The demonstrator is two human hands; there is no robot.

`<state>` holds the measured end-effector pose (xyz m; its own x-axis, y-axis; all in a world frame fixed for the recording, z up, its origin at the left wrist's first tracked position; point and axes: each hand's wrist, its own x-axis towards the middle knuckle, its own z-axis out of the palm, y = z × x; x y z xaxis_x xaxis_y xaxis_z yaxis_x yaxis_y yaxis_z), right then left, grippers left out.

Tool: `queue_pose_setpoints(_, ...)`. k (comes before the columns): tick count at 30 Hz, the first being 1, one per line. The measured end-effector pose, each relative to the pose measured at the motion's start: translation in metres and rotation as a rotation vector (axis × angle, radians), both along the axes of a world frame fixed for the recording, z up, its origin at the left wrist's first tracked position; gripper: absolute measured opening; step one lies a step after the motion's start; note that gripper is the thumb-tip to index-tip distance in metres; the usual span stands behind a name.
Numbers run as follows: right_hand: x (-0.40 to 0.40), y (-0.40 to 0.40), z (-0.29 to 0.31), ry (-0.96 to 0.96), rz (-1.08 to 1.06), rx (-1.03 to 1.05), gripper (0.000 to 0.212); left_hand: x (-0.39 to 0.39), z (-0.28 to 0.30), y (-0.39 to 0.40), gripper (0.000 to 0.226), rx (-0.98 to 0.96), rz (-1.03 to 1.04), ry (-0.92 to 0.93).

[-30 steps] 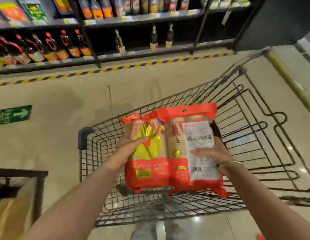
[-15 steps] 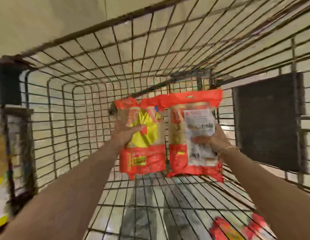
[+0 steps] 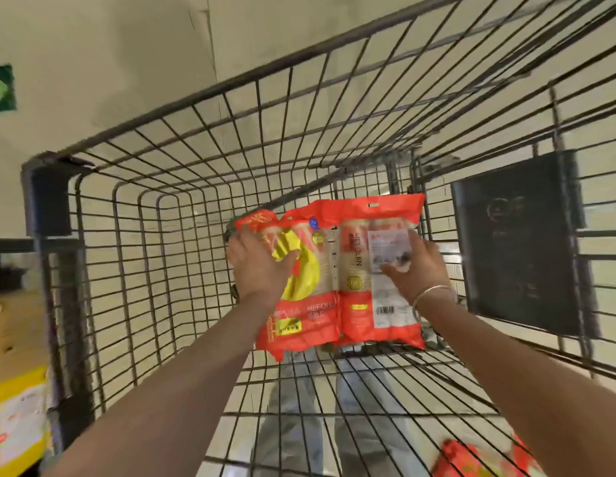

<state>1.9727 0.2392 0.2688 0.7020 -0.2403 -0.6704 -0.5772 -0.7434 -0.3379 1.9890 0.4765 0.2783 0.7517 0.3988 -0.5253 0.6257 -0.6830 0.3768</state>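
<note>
Two red noodle packets sit side by side deep inside a wire shopping cart [image 3: 169, 235], near its floor. The left packet [image 3: 299, 304] has a yellow round label; my left hand [image 3: 258, 270] grips its upper left part, thumb across the front. The right packet [image 3: 368, 304] carries a white printed label with a barcode; my right hand [image 3: 416, 270] holds its right side, thumb on the label. A thin bangle circles my right wrist. Whether the packets touch the cart floor I cannot tell.
A dark panel [image 3: 520, 242] hangs on the cart's right wall. Another red packet [image 3: 471, 459] lies on the cart floor at the bottom right. Yellow and white boxes [image 3: 17, 425] stand outside the cart at the left. A green arrow sign [image 3: 2, 87] marks the floor.
Both hands have carried the two packets from above the cart's rim down into the basket, close to its floor. The view has dropped into the cart with them.
</note>
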Motion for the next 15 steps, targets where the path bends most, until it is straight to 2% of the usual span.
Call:
queue_pose_setpoints(6, 0.019, 0.004, 0.137, -0.266, 0.155, -0.212, 0.057, 0.030, 0.119, -0.028, 0.075, 0.122, -0.557, -0.247)
queue_pose_setpoints(10, 0.004, -0.010, 0.248, -0.509, 0.076, -0.387, 0.048, 0.045, 0.224, -0.068, 0.068, 0.177, -0.853, -0.411)
queue_pose_setpoints(15, -0.051, -0.046, 0.361, -0.743, -0.122, -0.574, 0.049, 0.032, 0.336, -0.140, 0.064, 0.172, -1.063, -0.613)
